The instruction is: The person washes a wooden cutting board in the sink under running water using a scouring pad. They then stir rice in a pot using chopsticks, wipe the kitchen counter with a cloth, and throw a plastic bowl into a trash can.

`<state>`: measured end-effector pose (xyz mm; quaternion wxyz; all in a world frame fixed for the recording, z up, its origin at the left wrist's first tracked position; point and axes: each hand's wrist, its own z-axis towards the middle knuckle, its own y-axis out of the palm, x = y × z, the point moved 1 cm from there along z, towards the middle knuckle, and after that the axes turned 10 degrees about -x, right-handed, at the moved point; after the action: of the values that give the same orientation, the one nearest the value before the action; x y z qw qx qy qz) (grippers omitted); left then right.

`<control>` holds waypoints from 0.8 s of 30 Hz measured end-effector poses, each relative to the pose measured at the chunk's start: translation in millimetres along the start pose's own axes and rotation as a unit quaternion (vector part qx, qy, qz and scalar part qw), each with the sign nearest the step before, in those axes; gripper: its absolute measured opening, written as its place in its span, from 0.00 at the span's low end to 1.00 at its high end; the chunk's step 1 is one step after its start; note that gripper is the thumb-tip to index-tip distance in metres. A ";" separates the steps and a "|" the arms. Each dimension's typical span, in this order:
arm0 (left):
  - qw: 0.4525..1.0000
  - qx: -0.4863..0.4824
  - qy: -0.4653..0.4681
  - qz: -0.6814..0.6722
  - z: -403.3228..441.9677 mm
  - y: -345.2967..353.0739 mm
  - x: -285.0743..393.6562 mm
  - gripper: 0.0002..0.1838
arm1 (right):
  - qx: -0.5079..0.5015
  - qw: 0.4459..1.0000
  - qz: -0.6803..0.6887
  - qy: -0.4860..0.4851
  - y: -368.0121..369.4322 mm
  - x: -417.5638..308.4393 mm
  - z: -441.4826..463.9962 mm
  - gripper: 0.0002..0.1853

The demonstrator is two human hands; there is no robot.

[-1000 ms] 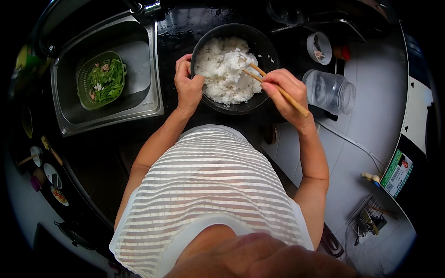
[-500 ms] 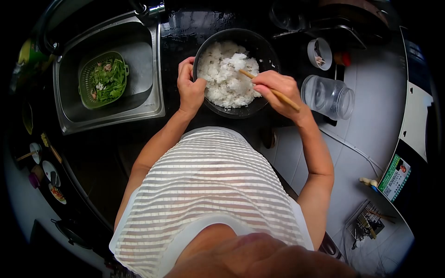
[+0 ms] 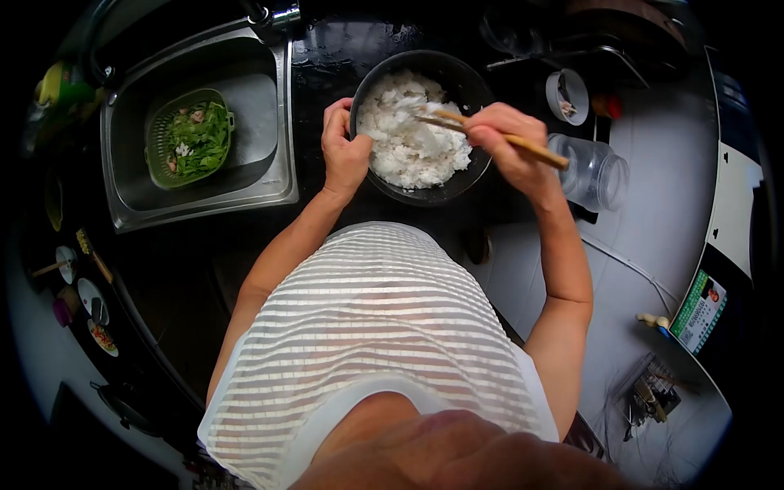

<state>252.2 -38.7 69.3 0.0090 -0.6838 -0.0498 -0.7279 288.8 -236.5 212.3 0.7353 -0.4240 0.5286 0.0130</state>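
White cooked rice [image 3: 416,155] fills much of a dark round pot [image 3: 482,167] on the black counter. My left hand [image 3: 343,151] is closed on the pot's left rim, thumb toward the inside. In my right hand [image 3: 510,143] are wooden chopsticks [image 3: 535,149], held at a slant over the pot's right side. Their far ends reach into the rice, where a clump looks raised and slightly blurred. The pot stands upright, and its lower part is out of sight.
Left is a steel sink [image 3: 253,196] holding a green basket [image 3: 153,159] of leafy vegetables. To the right are a clear plastic jar [image 3: 592,171] on its side and a small white bowl [image 3: 583,102]. Small dishes [image 3: 91,298] stand at far left.
My right hand has shifted up and right, with the chopsticks now flatter and stirring the rice further left. The rice's shape has changed. My left hand still grips the rim.
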 end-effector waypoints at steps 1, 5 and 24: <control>1.000 0.002 0.008 0.001 -0.1 0.3 -1.3 0.06 | 0.032 0.998 0.014 0.044 -9.4 -3.1 -7.1 0.04; 1.000 0.002 -0.005 -0.017 2.5 1.6 -3.0 0.05 | -0.041 0.997 0.005 0.067 1.9 -7.4 -18.5 0.04; 0.998 -0.033 0.002 0.050 9.1 1.9 -1.8 0.06 | 0.118 0.919 0.247 0.285 48.2 34.1 -56.2 0.08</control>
<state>261.4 -40.0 68.1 0.0227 -0.6838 0.0087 -0.7292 238.3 -256.1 151.4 0.5717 -0.1763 0.8013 0.0100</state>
